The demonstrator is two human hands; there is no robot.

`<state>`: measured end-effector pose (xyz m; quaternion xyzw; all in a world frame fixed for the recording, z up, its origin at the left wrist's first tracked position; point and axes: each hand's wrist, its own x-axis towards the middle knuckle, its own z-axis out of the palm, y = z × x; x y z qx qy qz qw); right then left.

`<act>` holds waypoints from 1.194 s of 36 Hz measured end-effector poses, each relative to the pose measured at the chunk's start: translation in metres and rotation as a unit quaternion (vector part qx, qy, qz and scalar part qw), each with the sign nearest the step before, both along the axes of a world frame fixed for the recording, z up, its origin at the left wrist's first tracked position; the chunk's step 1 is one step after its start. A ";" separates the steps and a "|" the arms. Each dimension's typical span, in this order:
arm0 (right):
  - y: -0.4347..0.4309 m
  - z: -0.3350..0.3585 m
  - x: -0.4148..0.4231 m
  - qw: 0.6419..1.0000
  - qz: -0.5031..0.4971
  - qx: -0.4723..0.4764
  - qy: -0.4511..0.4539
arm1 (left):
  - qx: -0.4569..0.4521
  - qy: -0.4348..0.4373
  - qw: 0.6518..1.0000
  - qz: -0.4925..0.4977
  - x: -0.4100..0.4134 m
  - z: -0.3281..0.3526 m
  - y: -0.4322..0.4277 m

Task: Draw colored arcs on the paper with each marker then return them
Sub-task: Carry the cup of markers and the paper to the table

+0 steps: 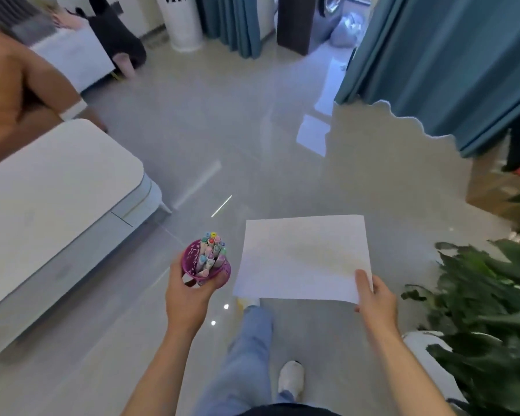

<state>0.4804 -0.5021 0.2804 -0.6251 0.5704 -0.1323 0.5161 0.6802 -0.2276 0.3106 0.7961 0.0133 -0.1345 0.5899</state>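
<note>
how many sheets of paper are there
1: the paper, pinched at its near right corner by the right hand. A second sheet stacked under it would be hidden. Pale patches on the floor farther off look like reflections.

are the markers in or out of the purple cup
In: the markers all stand capped inside the purple cup held by the left hand.

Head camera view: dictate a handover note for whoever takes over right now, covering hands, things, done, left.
Left hand grips the purple marker cup, markers standing inside.
Right hand pinches the white paper sheet by its near right corner, held above the floor.
Done: no arcs visible.
Left: lay the paper flat, draw with each marker, return them.
</note>
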 end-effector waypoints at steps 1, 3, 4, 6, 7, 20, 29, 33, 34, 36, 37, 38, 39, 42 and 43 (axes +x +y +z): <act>-0.006 -0.002 0.014 1.000 0.000 -0.003 -0.003 | -0.003 0.003 1.000 0.004 0.015 -0.001 -0.002; -0.016 -0.006 0.043 1.000 0.000 -0.007 -0.011 | -0.006 0.009 1.000 0.015 0.045 -0.005 -0.007; -0.022 -0.006 0.058 1.000 0.001 -0.007 -0.014 | -0.004 0.009 1.000 0.019 0.060 -0.007 -0.010; -0.033 -0.006 0.090 1.000 0.002 -0.007 -0.019 | -0.003 0.010 1.000 0.023 0.089 -0.011 -0.015; -0.039 -0.005 0.107 1.000 0.003 -0.004 -0.021 | -0.004 0.011 1.000 0.024 0.103 -0.013 -0.018; -0.086 0.011 0.304 0.999 0.038 -0.022 -0.018 | -0.012 -0.010 0.999 0.042 0.274 -0.006 -0.051; -0.129 0.001 0.423 0.997 0.067 0.015 -0.019 | -0.010 -0.004 0.995 0.102 0.362 -0.013 -0.081; -0.160 -0.013 0.485 0.995 0.101 0.021 -0.015 | -0.011 -0.002 0.991 0.136 0.405 -0.015 -0.104; -0.168 -0.016 0.502 0.994 0.111 0.020 -0.012 | -0.010 -0.004 0.989 0.146 0.416 -0.014 -0.111; -0.184 -0.016 0.537 0.991 0.136 0.016 -0.005 | -0.009 -0.008 0.986 0.166 0.440 -0.012 -0.125; -0.192 -0.014 0.555 0.989 0.148 0.017 -0.004 | -0.008 -0.009 0.984 0.175 0.452 -0.011 -0.131; -0.200 -0.012 0.572 0.987 0.159 0.019 -0.007 | -0.006 -0.010 0.983 0.183 0.464 -0.010 -0.138; -0.208 -0.010 0.589 0.985 0.169 0.021 -0.011 | -0.005 -0.011 0.982 0.189 0.475 -0.009 -0.143; -0.232 -0.003 0.642 0.981 0.190 0.033 -0.018 | -0.016 -0.010 0.978 0.210 0.510 -0.008 -0.160; -0.239 0.000 0.659 0.980 0.193 0.039 -0.023 | -0.019 -0.012 0.976 0.216 0.521 -0.007 -0.166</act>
